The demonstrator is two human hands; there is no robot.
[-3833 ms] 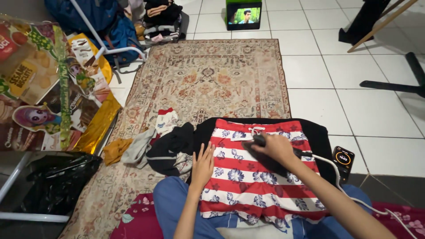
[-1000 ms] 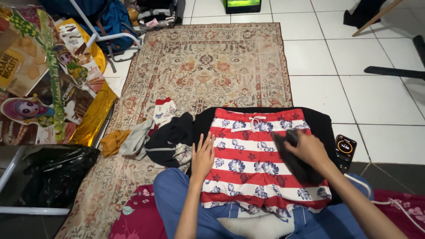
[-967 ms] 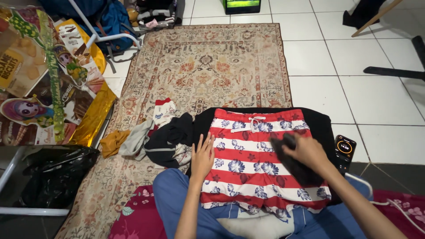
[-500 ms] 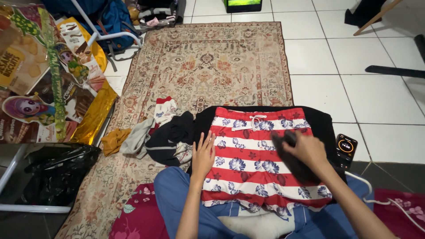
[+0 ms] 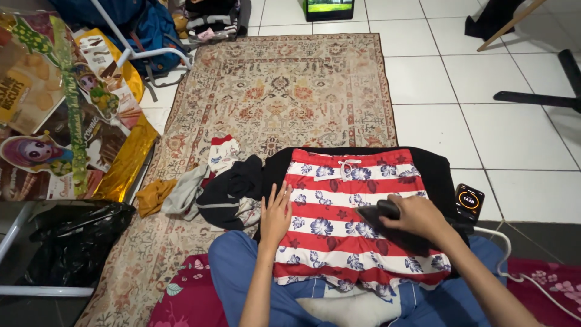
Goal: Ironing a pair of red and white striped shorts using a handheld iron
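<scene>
On the lap, over a black cloth (image 5: 436,172): red-and-white striped floral shorts (image 5: 345,224) lying flat | right hand (image 5: 417,217) gripping a dark clothes iron (image 5: 384,213) on their right half | left hand (image 5: 276,213) pressing spread-fingered on the left edge.

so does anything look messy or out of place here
Yes: a crumpled heap of black, grey, mustard and white-red clothes sprawls across the patterned rug, beside the red-and-white striped floral shorts, which lie flat.
</scene>
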